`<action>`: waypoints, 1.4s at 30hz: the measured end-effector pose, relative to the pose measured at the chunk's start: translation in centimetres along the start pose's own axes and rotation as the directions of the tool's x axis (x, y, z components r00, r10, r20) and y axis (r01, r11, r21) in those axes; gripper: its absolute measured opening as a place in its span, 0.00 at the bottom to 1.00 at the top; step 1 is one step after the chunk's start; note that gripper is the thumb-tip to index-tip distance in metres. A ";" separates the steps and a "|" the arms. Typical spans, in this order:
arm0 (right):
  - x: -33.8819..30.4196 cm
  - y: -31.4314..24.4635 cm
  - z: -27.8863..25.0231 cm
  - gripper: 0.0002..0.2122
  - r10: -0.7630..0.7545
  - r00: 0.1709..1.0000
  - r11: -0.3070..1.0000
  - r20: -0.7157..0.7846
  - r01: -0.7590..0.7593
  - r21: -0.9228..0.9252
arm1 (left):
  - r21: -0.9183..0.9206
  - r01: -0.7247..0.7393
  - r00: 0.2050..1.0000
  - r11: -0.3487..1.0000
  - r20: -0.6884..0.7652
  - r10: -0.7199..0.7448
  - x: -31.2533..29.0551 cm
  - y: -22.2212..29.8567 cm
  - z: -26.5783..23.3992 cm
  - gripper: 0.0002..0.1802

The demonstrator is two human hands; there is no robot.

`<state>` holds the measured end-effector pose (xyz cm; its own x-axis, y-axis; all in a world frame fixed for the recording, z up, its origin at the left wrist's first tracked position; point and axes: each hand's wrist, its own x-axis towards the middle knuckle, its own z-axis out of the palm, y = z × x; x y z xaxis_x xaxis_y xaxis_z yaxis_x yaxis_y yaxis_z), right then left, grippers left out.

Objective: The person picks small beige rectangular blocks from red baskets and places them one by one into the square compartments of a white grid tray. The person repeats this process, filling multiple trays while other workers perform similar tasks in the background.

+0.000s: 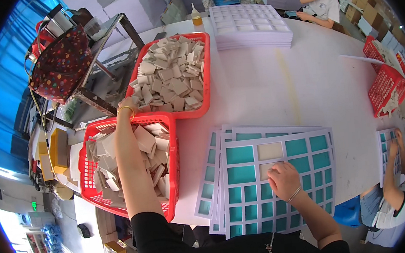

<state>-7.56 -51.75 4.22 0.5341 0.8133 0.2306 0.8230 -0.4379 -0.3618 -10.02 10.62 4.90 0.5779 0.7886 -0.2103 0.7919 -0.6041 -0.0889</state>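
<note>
My right hand (284,179) rests on the top divided frame of a stack, its fingers curled together over a compartment. A cream rectangular piece (265,171) shows beside those fingers. Another cream piece (270,151) lies in the compartment just beyond. The white frame (280,165) has teal showing in most openings. My left arm stretches across the near red basket (175,176), full of loose cream pieces. At its far end, my left hand (127,105) is by the near left corner of the far red basket (207,108), which holds smaller cream pieces. Its fingers are mostly hidden.
White divided frames (251,25) are stacked at the far side of the table, beside a small glue bottle (196,16). A metal rack (101,103) with a dotted bag (59,61) stands left. Co-workers sit across and to the right, near other red baskets (384,88).
</note>
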 end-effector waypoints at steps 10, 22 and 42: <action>-0.6 -0.1 0.4 0.09 -0.014 1.000 0.999 0.004 0.014 -0.045 | -0.421 -0.338 0.917 0.842 -0.349 0.193 -2.6 -0.3 -0.9 0.34; -0.8 1.6 1.2 0.12 -0.005 0.996 1.000 0.086 0.003 0.025 | -0.925 -0.326 0.930 0.196 -0.277 0.242 -11.2 13.0 -3.8 0.27; -2.8 -0.4 -1.8 0.13 0.314 0.940 0.207 0.133 -0.205 0.957 | -0.900 0.430 0.675 -0.078 0.263 0.689 -43.0 21.2 5.6 0.30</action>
<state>-9.09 -54.52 5.31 0.7346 0.6783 -0.0168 -0.1237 0.1094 -0.9863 -19.14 -36.76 6.63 0.8843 0.0856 -0.4591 0.3641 0.4893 0.7925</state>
